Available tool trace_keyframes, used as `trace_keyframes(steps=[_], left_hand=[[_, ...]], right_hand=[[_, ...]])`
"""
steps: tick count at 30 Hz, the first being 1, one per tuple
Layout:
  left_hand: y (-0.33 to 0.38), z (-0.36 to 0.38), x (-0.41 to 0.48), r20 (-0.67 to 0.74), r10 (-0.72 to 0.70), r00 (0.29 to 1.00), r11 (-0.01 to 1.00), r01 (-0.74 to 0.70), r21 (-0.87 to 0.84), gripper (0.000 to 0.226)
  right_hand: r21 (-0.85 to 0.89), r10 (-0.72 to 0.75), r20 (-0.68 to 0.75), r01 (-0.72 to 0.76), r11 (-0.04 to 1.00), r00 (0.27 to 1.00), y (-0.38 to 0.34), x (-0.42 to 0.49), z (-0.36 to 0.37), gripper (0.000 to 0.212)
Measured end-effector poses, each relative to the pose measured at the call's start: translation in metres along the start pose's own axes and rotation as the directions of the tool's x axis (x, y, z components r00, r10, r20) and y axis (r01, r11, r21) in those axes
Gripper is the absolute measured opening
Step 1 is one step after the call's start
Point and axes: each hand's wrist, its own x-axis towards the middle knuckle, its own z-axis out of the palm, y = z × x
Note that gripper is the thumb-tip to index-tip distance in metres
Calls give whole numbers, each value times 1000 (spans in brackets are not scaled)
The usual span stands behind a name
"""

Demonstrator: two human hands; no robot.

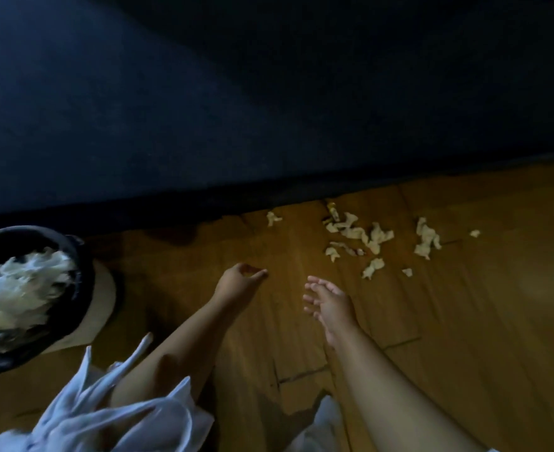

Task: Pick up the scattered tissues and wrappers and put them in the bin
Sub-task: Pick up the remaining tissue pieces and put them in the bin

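Note:
Several crumpled white tissues (363, 234) lie scattered on the wooden floor at the upper right, near a dark wall base. One tissue (273, 218) lies apart to the left, and a yellowish wrapper (333, 210) sits by the wall. A black bin (83, 272) at the left edge is full of crumpled tissues. My left hand (238, 282) hovers over bare floor with fingers curled loosely and nothing visible in it. My right hand (329, 305) is open with fingers spread, just short of the nearest tissue (372, 268).
A dark blue wall or furniture face (204, 109) fills the upper half. White loose clothing (106, 415) hangs at the bottom left. A pale flat piece (101, 305) lies under the bin. The floor boards (464, 321) run to the right.

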Motion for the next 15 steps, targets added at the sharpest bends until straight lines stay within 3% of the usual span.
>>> trace_keyframes(steps=[7,15], left_hand=[[66,97,5,40,18,999,999,-16,-39,40],[102,131,64,47,69,997,996,-71,53,37]], right_hand=[[1,-20,-37,20,1000,999,-42,45,-114,23],[-2,-6,-8,6,1000,1000,-69,120,-131,20]])
